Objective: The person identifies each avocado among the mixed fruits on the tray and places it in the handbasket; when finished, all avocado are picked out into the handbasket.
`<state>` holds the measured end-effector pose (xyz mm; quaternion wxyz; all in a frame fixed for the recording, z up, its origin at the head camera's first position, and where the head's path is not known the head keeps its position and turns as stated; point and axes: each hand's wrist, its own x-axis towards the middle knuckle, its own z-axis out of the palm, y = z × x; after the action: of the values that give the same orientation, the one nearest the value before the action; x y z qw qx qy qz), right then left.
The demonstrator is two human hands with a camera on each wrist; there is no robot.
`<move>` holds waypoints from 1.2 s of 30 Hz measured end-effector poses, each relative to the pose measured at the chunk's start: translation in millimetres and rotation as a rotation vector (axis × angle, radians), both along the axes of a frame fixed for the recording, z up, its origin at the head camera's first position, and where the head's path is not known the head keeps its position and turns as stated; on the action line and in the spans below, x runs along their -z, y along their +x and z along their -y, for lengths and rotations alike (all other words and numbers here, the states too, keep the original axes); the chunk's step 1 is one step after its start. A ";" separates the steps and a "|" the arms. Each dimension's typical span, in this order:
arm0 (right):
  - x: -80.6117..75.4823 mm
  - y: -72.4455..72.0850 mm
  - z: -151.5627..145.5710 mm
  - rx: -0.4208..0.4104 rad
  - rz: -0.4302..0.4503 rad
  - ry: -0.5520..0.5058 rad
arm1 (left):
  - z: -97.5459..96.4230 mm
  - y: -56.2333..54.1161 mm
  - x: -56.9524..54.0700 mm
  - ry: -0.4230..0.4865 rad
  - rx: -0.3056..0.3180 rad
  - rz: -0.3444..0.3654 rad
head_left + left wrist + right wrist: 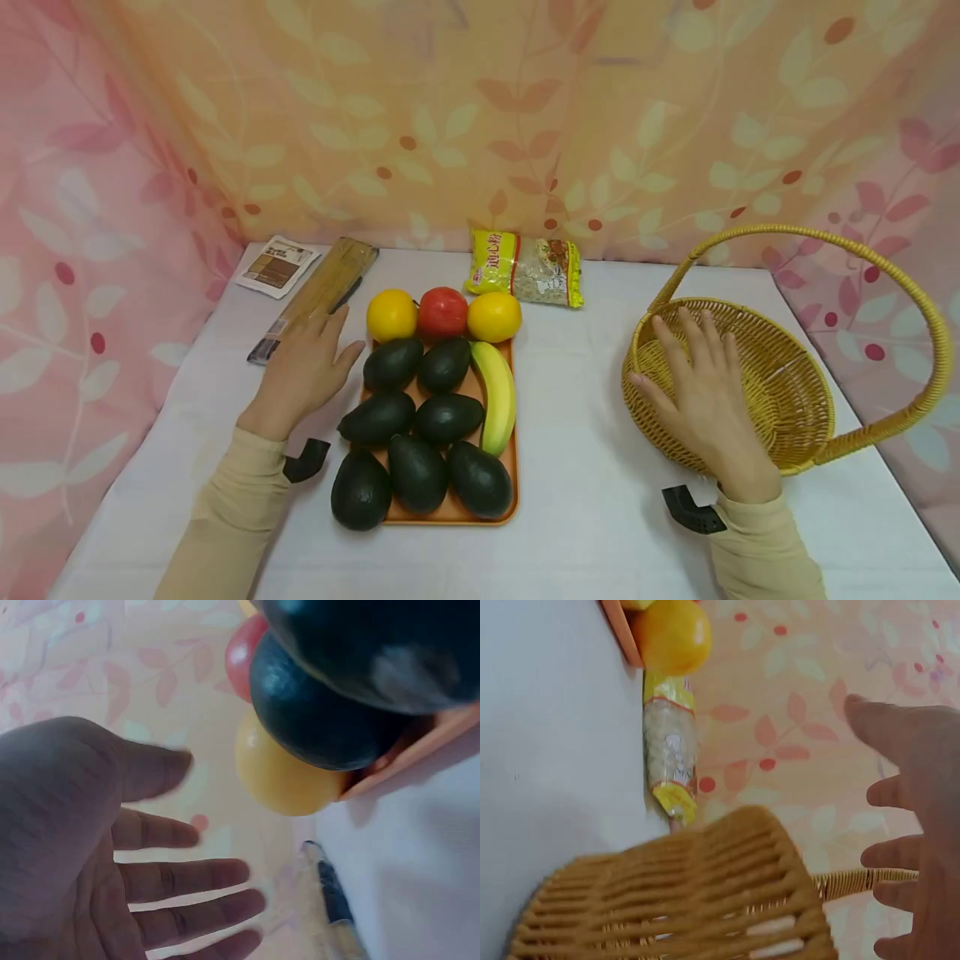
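Observation:
My left hand (306, 367) hovers left of an orange tray (507, 500), fingers spread and holding nothing. Several dark avocados (417, 473) crowd the tray, with a banana (495, 400) along its right side. At its far end sit a red round fruit (442, 313) and two yellow fruits, one at the left (392, 316) and one at the right (494, 317). Over the left part of a wicker basket (795, 400) is my right hand (708, 400), fingers extended, grasping nothing. In the right wrist view the basket's woven side (682, 900) lies below that hand.
A yellow bag of pasta (525, 268) lies behind the tray. At the back left are a small white-and-brown packet (277, 267) and a long flat package (330, 283), partly behind my left hand. The basket's tall handle (918, 300) leans out to the right. Patterned curtains surround the white table (577, 467).

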<state>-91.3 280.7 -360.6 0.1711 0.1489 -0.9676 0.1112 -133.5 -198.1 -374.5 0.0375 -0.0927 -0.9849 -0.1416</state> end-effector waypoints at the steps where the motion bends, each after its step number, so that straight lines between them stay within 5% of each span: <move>1: -0.8 0.1 2.7 -0.021 -0.033 -0.014 | 1.4 -2.2 1.3 0.046 -0.001 0.022; 9: -4.2 6.1 38.5 -0.233 -0.257 -0.116 | 16.5 -19.3 22.7 0.316 -0.026 0.176; 18: 4.0 26.8 88.7 -0.445 -0.161 -0.062 | 18.0 -28.1 48.5 0.594 0.040 0.431; 28: 28.8 52.2 140.7 -0.716 -0.051 0.075 | 21.2 -26.8 56.9 0.582 0.110 0.435; 36: 45.6 63.0 154.0 -0.688 -0.028 0.215 | 22.4 -25.6 55.9 0.587 0.132 0.448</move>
<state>-28.3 126.8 -406.1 0.1203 0.4844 -0.8646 0.0578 -159.1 -220.5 -430.3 -0.1630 -0.1079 -0.8780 -0.4369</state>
